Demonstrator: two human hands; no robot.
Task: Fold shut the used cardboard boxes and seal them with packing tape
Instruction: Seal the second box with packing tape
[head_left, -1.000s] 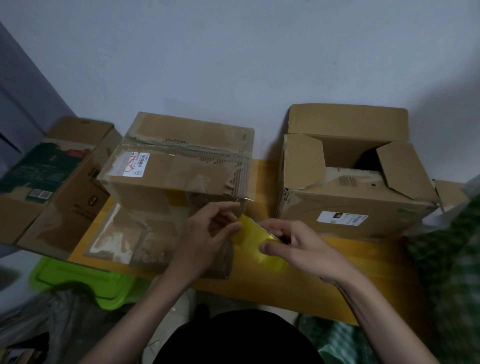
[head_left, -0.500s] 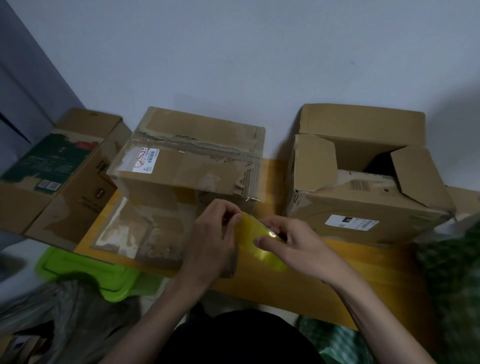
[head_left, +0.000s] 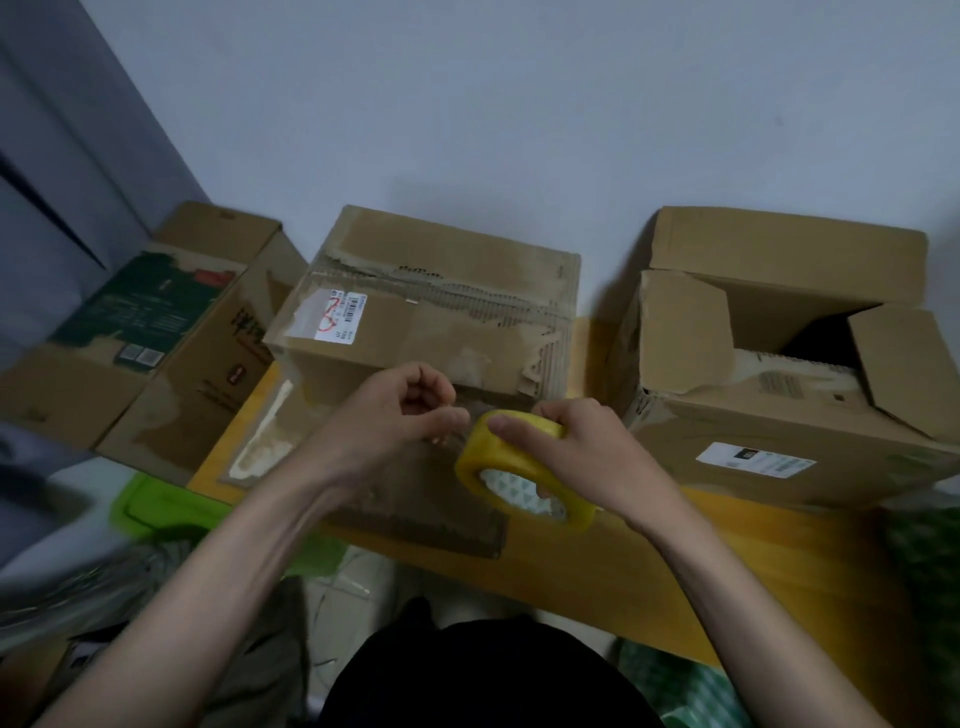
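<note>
With the tape roll (head_left: 524, 465) at frame centre gripped by the right hand (head_left: 587, 452) and its free end pinched by the left hand (head_left: 400, 421), tape is best drawn out taut before the closed box (head_left: 431, 306) behind is sealed.

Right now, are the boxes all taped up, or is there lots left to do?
Lots left. The middle box has its top flaps folded down, but no fresh tape shows on it. In hand: the right hand grips the yellow tape roll, and the left hand pinches at its loose end. Still to do: taping that box, and the right box stands open, flaps up.
</note>
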